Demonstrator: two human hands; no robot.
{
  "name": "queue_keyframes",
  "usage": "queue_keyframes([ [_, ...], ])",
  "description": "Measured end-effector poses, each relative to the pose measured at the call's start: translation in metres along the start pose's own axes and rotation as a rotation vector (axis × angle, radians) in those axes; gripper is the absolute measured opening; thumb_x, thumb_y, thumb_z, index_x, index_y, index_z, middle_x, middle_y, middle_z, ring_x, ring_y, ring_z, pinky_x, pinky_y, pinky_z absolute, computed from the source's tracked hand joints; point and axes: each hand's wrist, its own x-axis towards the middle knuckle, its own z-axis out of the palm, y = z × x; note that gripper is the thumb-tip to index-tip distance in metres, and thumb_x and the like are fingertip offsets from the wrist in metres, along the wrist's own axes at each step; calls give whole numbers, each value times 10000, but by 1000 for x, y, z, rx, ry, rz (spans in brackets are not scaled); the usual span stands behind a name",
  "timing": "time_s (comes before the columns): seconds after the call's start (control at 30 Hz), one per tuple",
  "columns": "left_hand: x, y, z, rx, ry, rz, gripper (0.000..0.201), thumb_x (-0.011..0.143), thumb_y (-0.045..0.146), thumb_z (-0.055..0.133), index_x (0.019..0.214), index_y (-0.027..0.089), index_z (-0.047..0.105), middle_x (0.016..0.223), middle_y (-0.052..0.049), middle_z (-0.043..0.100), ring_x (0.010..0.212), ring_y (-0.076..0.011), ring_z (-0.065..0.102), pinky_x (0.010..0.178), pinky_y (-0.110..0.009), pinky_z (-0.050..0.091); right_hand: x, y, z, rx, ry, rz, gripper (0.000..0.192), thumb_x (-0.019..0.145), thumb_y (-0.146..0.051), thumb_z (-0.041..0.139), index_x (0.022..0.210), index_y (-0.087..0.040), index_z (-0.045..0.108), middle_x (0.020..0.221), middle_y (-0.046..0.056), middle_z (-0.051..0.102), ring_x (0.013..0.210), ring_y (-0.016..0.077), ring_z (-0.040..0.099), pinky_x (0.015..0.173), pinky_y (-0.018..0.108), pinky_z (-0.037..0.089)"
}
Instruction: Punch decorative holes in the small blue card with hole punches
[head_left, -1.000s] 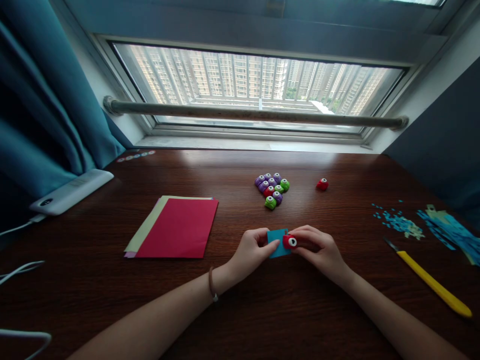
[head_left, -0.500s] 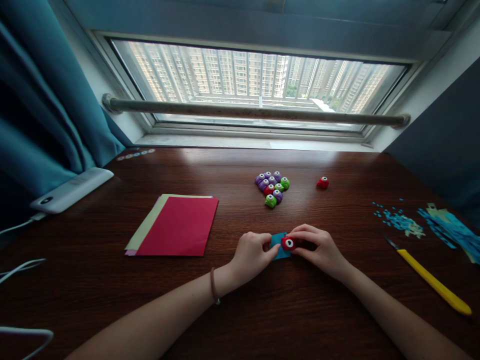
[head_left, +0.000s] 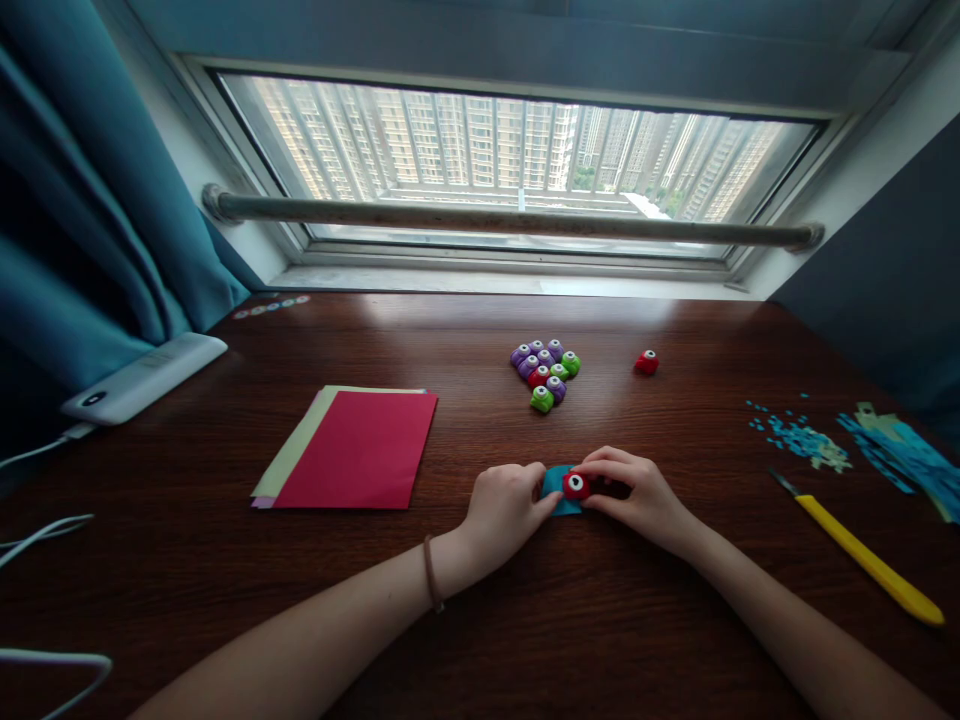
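Note:
Low over the near middle of the table, my left hand [head_left: 506, 507] pinches the left part of a small blue piece of paper [head_left: 553, 482]. My right hand [head_left: 637, 492] is closed on a small red craft punch [head_left: 576, 487] with a white round top and a dark mark on it. The punch sits at the paper's right side, close to my left thumb; its slot is hidden. Farther back stands a tight group of purple, green and red punches [head_left: 543, 374]. Another red punch [head_left: 646, 363] stands apart to their right.
Left lies a stack of coloured sheets, a red sheet [head_left: 356, 450] on top. A yellow-handled craft knife [head_left: 862, 555], tiny blue paper cutouts [head_left: 799, 438] and paper scraps [head_left: 896, 450] are at right. A plugged-in white power bank [head_left: 146, 378] lies by the curtain [head_left: 97, 200].
Both hands stay almost in place with the paper and the red punch. The whole view has shifted very slightly; nothing else has visibly moved.

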Motion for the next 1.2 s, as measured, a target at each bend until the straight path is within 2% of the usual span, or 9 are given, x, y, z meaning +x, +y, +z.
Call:
queue_keyframes([
  [0.07, -1, 0, 0, -21, 54, -2, 208, 776, 386, 588, 831, 190, 547, 719, -6, 581, 664, -175, 544, 570, -255, 352, 0, 0, -1, -4, -7, 3, 274, 722, -150, 667, 987, -212, 635, 934, 23, 580, 759, 116, 539, 649, 225, 452],
  [0.17, -3, 0, -2, -27, 185, 58, 443, 745, 346, 602, 1132, 171, 476, 926, -57, 547, 828, -205, 522, 696, -289, 410, 0, 0, -1, -13, -16, -1, 266, 727, -162, 661, 986, -209, 630, 939, 28, 580, 770, 125, 543, 664, 237, 455],
  [0.3, -9, 3, -7, 85, 237, 332, 523, 797, 298, 509, 1302, 235, 387, 1041, -94, 468, 898, -240, 461, 766, -372, 391, 0, 0, -2, -14, -17, -11, 238, 741, -184, 647, 977, -200, 623, 941, 37, 577, 779, 135, 545, 671, 250, 461],
  [0.43, -13, 7, -11, 233, 178, 479, 419, 845, 270, 431, 1262, 235, 451, 1022, -93, 498, 835, -243, 448, 683, -386, 356, 1, 2, -1, -22, -25, -25, 199, 762, -225, 628, 959, -196, 623, 916, 41, 578, 745, 135, 545, 649, 254, 465],
  [0.53, -13, 10, -14, 278, 142, 496, 374, 873, 258, 384, 1234, 205, 466, 972, -83, 519, 823, -236, 441, 670, -384, 337, -2, -2, -1, -70, 0, -69, 341, 761, -256, 632, 1091, -199, 574, 1013, 68, 543, 817, 156, 541, 687, 271, 476],
  [0.67, -10, 13, -17, 308, 88, 493, 309, 870, 242, 382, 1148, 183, 502, 898, -64, 524, 814, -231, 438, 659, -381, 325, -9, -15, 1, -389, 66, -247, 451, 804, -239, 574, 1234, -145, 479, 966, 99, 491, 861, 198, 485, 734, 335, 460],
  [0.77, -9, 12, -16, 320, 51, 497, 221, 861, 232, 396, 1019, 176, 541, 840, -45, 530, 788, -222, 440, 649, -378, 322, -13, -24, 5, -607, -23, -333, 390, 845, -154, 458, 1225, -70, 467, 839, 93, 496, 771, 194, 464, 677, 333, 456],
  [0.93, -8, 11, -13, 320, 23, 536, 195, 834, 197, 437, 991, 147, 541, 805, -43, 562, 765, -211, 463, 667, -367, 338, -13, -32, 13, -761, -87, -285, 371, 803, -94, 390, 1145, -12, 508, 843, 119, 519, 776, 214, 480, 686, 343, 478],
  [1.2, -8, 16, -15, 359, -17, 533, 162, 801, 183, 463, 918, 125, 558, 753, -48, 579, 758, -215, 498, 672, -366, 354, -9, -36, 14, -804, -145, -232, 415, 750, -92, 387, 1130, 5, 523, 870, 136, 544, 768, 228, 507, 684, 358, 495],
])
